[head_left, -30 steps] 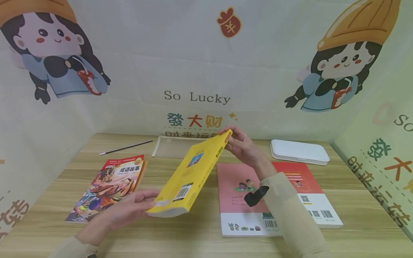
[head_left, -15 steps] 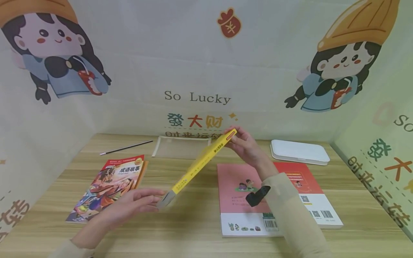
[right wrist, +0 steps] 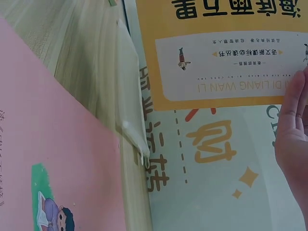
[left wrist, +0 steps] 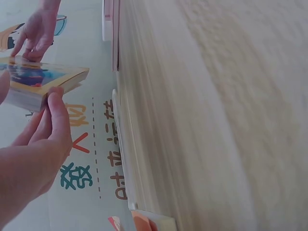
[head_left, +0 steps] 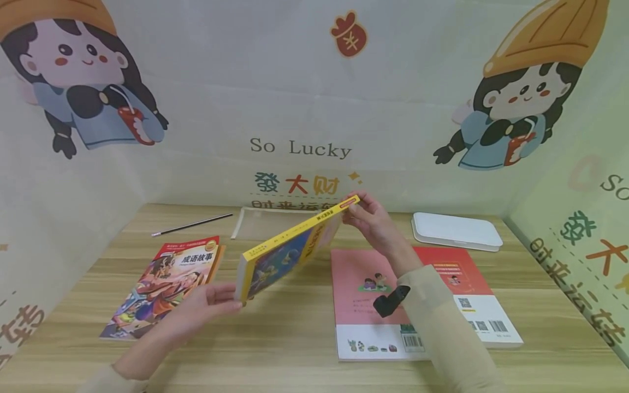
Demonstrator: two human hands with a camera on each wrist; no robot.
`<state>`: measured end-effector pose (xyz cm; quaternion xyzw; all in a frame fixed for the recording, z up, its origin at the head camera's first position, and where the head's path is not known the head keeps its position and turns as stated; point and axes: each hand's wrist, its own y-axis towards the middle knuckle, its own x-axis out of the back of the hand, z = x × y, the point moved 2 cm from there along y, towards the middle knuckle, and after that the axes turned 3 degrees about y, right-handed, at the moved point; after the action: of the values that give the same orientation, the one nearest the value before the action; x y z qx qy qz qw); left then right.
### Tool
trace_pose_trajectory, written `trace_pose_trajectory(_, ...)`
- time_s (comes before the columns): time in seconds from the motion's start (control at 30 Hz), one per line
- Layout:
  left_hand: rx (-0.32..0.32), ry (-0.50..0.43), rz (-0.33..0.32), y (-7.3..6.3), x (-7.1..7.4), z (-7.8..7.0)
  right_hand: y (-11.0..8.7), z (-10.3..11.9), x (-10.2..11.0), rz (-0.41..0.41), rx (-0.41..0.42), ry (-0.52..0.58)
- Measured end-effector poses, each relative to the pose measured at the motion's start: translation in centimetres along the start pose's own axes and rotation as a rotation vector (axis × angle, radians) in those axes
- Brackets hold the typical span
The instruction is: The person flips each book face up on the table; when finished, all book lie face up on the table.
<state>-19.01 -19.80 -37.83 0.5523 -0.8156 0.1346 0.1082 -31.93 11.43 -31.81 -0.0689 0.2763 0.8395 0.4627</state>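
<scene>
A yellow book is held tilted above the table between both hands, its spine up and its blue picture cover angled down toward me. My left hand pinches its lower left end; in the left wrist view, thumb and fingers grip a corner of the book. At the upper right end, my right hand holds the book, with some fingers hidden behind it. Close up in the right wrist view, fingers of the right hand lie against the yellow cover.
A colourful storybook lies at left, with a pencil behind it. A mesh pouch sits at the back, partly behind the yellow book. On the right are a pink book, a red-and-white book and a white case.
The yellow book has turned over along its length: its back cover with the barcode showed first, then mostly the spine, now the picture cover. The left hand has shifted its hold on the lower end.
</scene>
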Motion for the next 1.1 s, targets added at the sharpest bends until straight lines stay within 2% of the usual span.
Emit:
trace_pose_trajectory(0.07,0.010,0.002,-0.036,0.1,0.1,-0.1,0.0,0.0,0.0,-0.018,-0.004,-0.026)
trace_pose_trajectory(0.33,0.014,-0.023,-0.092,0.1,0.1,0.1,-0.2,-0.1,0.3,-0.044,-0.003,-0.148)
trace_pose_trajectory(0.37,0.019,-0.031,-0.104,0.2,0.1,0.0,-0.2,-0.2,0.5,-0.039,0.002,-0.158)
trace_pose_trajectory(0.4,0.026,-0.042,-0.117,0.2,0.1,0.0,0.5,-1.5,2.2,-0.022,0.006,-0.153)
trace_pose_trajectory(0.53,0.042,-0.063,-0.155,0.2,0.2,-0.1,0.5,-1.8,2.7,-0.014,0.016,-0.197)
trace_pose_trajectory(0.6,0.039,-0.062,-0.162,0.3,0.2,0.0,0.4,-1.7,2.7,-0.035,-0.005,-0.215)
trace_pose_trajectory(0.63,0.038,-0.059,-0.165,0.3,0.3,0.0,-0.3,-0.5,1.1,-0.059,-0.017,-0.239)
trace_pose_trajectory(0.87,0.028,-0.052,-0.205,0.4,0.6,0.4,-0.5,-0.2,0.7,-0.143,-0.117,-0.268)
trace_pose_trajectory(1.1,0.047,-0.031,-0.266,0.4,0.7,0.3,-0.5,-0.5,0.9,-0.174,-0.162,-0.306)
